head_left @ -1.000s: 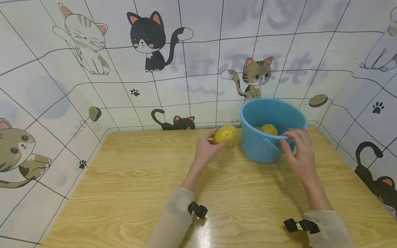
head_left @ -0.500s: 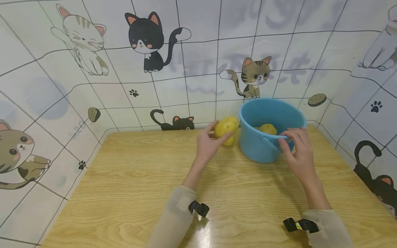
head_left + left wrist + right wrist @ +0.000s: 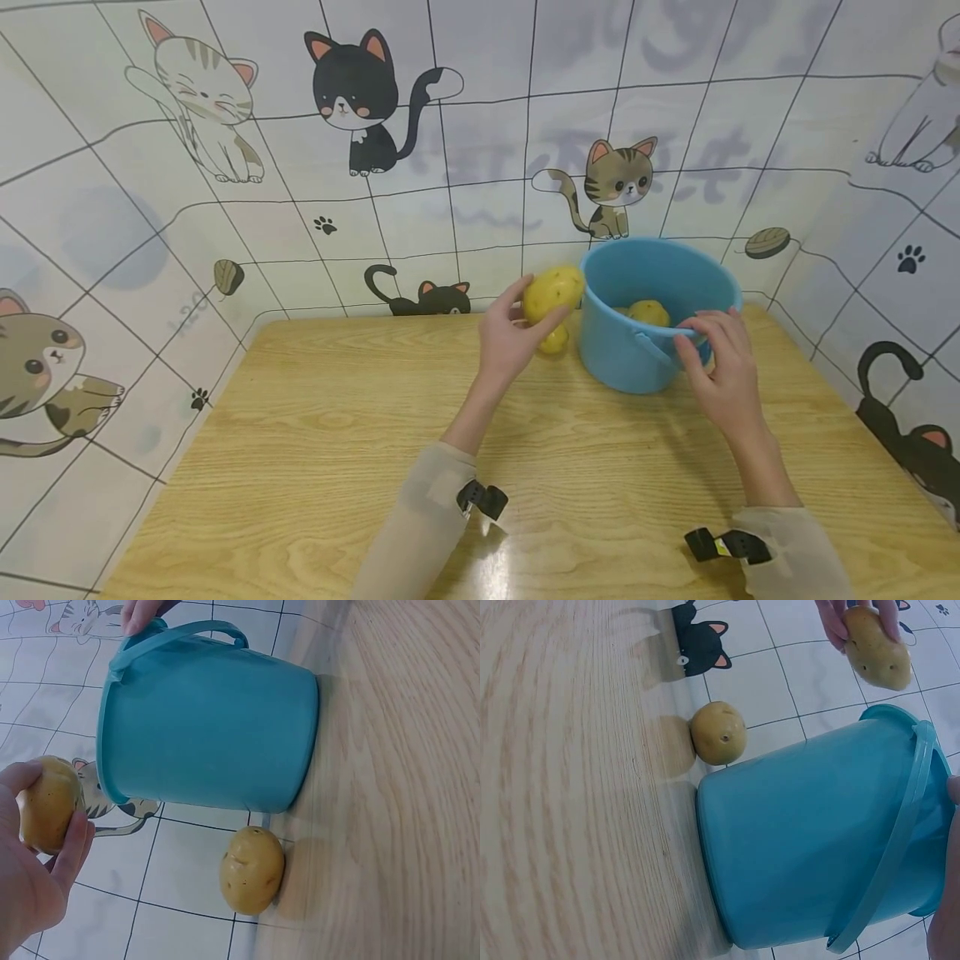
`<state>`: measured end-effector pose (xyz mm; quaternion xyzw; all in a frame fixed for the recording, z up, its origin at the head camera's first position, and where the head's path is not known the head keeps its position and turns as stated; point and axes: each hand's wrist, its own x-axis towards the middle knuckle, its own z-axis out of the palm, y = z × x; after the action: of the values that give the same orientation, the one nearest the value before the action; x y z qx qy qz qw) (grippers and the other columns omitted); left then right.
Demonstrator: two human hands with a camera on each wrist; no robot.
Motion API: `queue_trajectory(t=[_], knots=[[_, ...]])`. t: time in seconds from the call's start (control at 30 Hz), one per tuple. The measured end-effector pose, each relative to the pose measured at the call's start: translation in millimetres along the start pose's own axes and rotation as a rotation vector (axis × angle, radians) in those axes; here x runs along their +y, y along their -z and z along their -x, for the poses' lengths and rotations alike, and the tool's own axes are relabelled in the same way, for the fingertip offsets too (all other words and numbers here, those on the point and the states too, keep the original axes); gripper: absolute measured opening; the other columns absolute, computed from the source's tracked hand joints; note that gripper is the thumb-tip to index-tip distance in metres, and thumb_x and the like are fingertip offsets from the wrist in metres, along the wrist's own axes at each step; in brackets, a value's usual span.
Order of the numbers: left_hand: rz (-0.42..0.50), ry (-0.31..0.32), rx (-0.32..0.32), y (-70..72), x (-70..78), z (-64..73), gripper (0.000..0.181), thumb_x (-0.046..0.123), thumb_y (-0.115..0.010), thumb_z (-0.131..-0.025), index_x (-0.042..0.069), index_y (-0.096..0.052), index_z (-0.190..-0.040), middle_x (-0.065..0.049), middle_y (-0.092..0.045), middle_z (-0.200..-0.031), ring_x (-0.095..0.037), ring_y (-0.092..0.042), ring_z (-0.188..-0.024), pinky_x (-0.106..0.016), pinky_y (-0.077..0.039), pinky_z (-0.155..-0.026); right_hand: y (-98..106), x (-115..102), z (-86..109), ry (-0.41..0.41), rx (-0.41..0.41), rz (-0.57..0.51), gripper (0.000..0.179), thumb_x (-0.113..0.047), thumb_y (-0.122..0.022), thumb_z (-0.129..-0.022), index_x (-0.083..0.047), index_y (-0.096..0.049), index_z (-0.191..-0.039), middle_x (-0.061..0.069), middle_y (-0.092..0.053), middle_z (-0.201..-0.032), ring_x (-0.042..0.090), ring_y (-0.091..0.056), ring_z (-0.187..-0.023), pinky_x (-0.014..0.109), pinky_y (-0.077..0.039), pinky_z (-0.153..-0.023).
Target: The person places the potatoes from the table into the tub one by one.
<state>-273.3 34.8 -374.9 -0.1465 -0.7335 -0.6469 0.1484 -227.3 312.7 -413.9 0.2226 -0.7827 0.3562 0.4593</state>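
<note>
In the head view my left hand (image 3: 510,337) grips a yellow potato (image 3: 553,293), lifted off the table just left of the bucket's rim. Below it a second potato (image 3: 553,340) sits on the table; the left wrist view shows this potato (image 3: 253,871) beside the bucket's base. The blue bucket (image 3: 626,358) stands upright at the back right with its handle folded down. Inside, a potato (image 3: 649,313) shows, with part of another next to it; the bottom is hidden. My right hand (image 3: 723,375) pinches the bucket's near right rim between thumb and fingers.
The wooden table (image 3: 337,467) meets a cat-patterned wall (image 3: 487,192) right behind the bucket. Similar walls rise at the left and right sides. A black camera (image 3: 483,500) is strapped to my left wrist, and another camera (image 3: 727,546) to my right wrist.
My left hand has raised its potato upward and slightly right, toward the bucket's rim, uncovering the potato on the table. My right hand has stayed on the rim.
</note>
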Motion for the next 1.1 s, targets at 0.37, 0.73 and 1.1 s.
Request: queue_trajectory(t=[0.37,0.73,1.1], knots=[[-0.004,-0.076,-0.013,-8.0,14.4,-7.7,0.067,0.028,-0.085,-0.083,0.007,-0.058,-0.141,-0.005,-0.064,-0.123,-0.016,-0.064,-0.086,-0.027,-0.058,-0.076,0.1,-0.2,0.7,-0.012,-0.005,0.008,0.031,-0.022,-0.063,-0.101,0.009,-0.066,-0.098,0.028,-0.062,-0.104,0.042,-0.051,-0.110,0.061,-0.019,-0.118],[-0.015,-0.099,-0.028,-20.9,26.5,-15.3,0.068,0.027,-0.086,-0.082,0.007,-0.058,-0.141,-0.005,-0.065,-0.128,-0.015,-0.064,-0.085,-0.024,-0.057,-0.074,0.2,-2.8,0.4,-0.018,-0.002,0.005,0.027,-0.018,-0.063,-0.100,0.009,-0.066,-0.098,0.028,-0.061,-0.104,0.042,-0.051,-0.110,0.061,-0.018,-0.118],[-0.036,-0.101,-0.076,-35.2,36.6,-17.4,0.066,0.028,-0.085,-0.082,0.010,-0.060,-0.140,-0.005,-0.064,-0.125,-0.012,-0.060,-0.085,-0.021,-0.056,-0.072,0.8,-9.4,-1.6,-0.033,0.004,0.003,0.022,-0.012,-0.064,-0.099,0.010,-0.065,-0.097,0.029,-0.061,-0.103,0.044,-0.051,-0.110,0.061,-0.018,-0.118]])
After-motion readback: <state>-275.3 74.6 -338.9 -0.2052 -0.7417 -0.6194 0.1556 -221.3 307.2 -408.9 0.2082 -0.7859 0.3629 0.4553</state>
